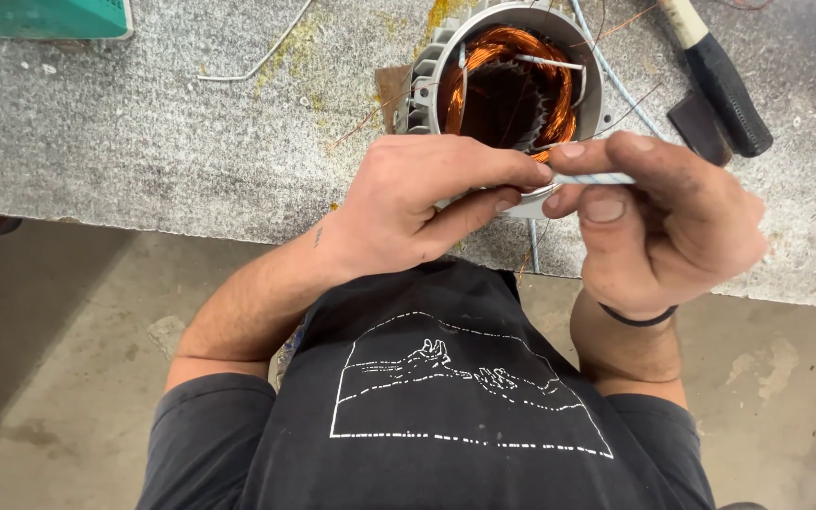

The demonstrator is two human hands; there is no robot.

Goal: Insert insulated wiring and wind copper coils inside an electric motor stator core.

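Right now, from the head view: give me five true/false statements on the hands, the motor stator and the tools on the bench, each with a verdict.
1. Both hands pinch a thin white sleeve in front of the grey finned motor stator with copper windings. True.
2. The left hand wears a black wristband. False: the band is on the right hand.
3. The black-handled hammer lies untouched on the grey bench. True.
4. The stator lies on the floor. False: it rests on the bench.
5. A teal box sits at the bench's far left corner. True.
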